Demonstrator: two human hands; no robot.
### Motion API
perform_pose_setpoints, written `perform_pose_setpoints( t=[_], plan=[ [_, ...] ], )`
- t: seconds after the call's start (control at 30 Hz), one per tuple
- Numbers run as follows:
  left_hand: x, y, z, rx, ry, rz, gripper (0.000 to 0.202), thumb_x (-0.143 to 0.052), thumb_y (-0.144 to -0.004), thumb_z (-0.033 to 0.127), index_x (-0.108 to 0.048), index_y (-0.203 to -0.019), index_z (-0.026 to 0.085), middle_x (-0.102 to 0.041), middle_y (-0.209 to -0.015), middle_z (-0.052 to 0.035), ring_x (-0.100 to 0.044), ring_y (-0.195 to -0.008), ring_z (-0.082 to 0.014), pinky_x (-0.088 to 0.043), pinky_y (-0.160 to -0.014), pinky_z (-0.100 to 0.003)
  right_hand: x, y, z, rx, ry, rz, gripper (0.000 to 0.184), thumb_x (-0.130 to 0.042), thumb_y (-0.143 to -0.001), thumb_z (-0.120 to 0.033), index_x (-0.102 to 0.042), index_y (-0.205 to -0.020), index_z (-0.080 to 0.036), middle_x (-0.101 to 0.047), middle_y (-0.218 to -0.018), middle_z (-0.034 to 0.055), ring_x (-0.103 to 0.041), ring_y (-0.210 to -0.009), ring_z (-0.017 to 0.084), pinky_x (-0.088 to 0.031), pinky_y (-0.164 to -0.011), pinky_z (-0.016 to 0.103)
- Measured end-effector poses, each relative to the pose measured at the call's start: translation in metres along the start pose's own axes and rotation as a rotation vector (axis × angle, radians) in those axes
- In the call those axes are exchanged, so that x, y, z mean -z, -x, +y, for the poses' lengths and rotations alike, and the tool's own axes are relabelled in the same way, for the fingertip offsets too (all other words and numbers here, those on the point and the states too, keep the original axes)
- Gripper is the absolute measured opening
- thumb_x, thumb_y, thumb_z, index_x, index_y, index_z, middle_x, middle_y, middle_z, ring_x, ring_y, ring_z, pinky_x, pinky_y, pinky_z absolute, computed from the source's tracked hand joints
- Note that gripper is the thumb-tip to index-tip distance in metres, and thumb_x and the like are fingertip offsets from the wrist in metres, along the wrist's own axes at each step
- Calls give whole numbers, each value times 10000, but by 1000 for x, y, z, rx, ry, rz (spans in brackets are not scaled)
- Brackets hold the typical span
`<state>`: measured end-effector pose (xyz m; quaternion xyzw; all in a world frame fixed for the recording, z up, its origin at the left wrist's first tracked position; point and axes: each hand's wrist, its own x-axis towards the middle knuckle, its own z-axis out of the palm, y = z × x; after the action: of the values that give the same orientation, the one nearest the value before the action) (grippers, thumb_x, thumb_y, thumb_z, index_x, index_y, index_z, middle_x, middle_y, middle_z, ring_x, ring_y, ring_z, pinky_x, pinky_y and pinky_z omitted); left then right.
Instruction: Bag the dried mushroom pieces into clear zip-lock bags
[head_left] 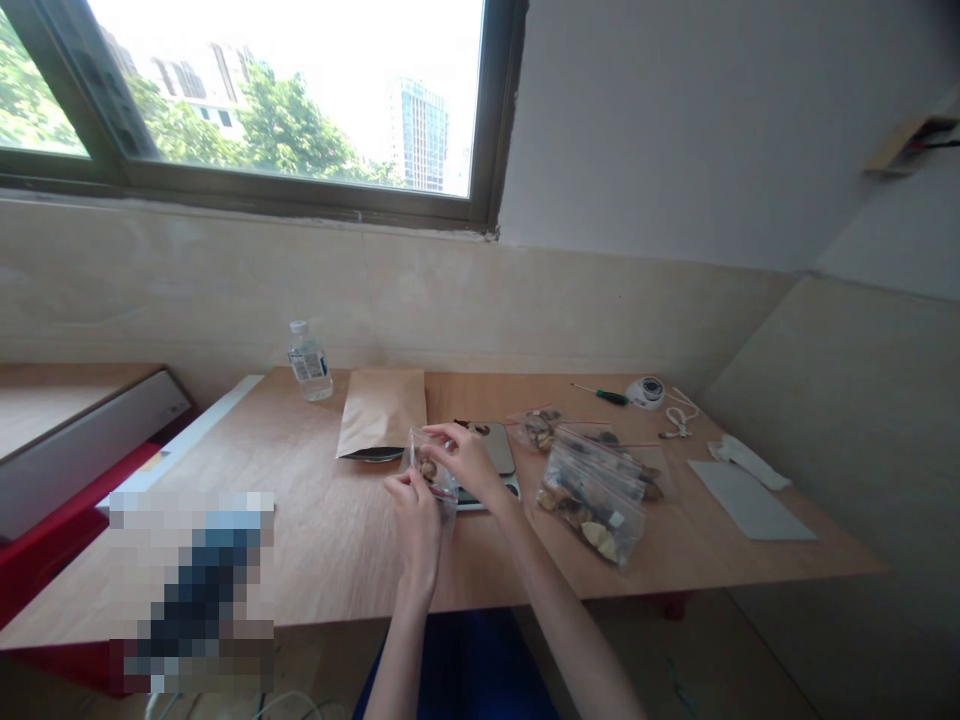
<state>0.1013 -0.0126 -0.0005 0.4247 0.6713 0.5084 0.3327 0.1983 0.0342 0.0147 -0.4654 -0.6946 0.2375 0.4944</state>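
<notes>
Both my hands hold a small clear zip bag (430, 470) with a few brown pieces inside, above the wooden table (315, 530). My left hand (415, 520) pinches its lower left edge. My right hand (469, 458) pinches the top edge. Just behind the bag lies a flat scale (496, 452). A brown paper pouch (382, 410) lies further back, to the left of it.
Several clear zip bags of mixed dried pieces (596, 490) lie to the right. A water bottle (308, 360) stands near the wall. A screwdriver (600, 395), a small white device (646, 391), a cable and a grey sheet (750, 500) lie at the right.
</notes>
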Motion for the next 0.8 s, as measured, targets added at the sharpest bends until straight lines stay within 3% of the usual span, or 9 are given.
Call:
perform_pose_setpoints(
  t=[0.07, 0.17, 0.33, 0.5, 0.63, 0.8],
  plan=[
    [1, 0, -1, 9, -6, 2, 171, -357, -877, 372, -353, -813, 212, -581, -717, -59, -614, -682, -243, -445, -614, -360, 2, -3, 13, 62, 114, 58, 238, -533, -861, -328, -649, -1034, -212, -650, -1000, 54, -582, -954, 161, -439, -867, 292],
    [2, -1, -2, 8, -24, -5, 186, -356, -879, 388, -351, -812, 214, -594, -739, -68, -620, -699, -251, -451, -626, -368, 11, -10, 47, 24, 298, 140, 275, -442, -899, -263, -624, -1098, -210, -613, -1099, 82, -524, -1082, 182, -373, -962, 342],
    [2, -1, -4, -6, -32, -2, 177, -355, -880, 376, -355, -812, 212, -594, -731, -75, -618, -687, -257, -442, -610, -367, 24, -21, 94, -101, 494, -99, 344, -488, -881, -299, -563, -1213, -248, -542, -1276, 81, -417, -1241, 217, -293, -1027, 414],
    [1, -2, -5, -21, -19, -13, 181, -351, -879, 379, -354, -808, 213, -589, -737, -73, -615, -686, -250, -438, -620, -366, 25, -18, 104, -99, 481, -147, 373, -644, -781, -313, -621, -1142, -222, -604, -1187, 105, -492, -1146, 245, -342, -982, 399],
    [1, -2, -3, -24, -42, -2, 165, -362, -877, 360, -351, -793, 218, -581, -742, -64, -605, -694, -242, -430, -611, -352, 29, -9, 105, -77, 426, -103, 229, -558, -839, -210, -665, -1041, -203, -648, -1098, 87, -544, -1058, 197, -372, -951, 345],
    [2, -1, -2, -18, -51, -12, 168, -356, -881, 361, -344, -785, 223, -567, -719, -43, -603, -682, -238, -434, -608, -353, 37, -3, 109, -87, 317, 5, 177, -539, -823, -148, -695, -898, -186, -687, -967, 73, -600, -945, 177, -428, -885, 324]
  ],
)
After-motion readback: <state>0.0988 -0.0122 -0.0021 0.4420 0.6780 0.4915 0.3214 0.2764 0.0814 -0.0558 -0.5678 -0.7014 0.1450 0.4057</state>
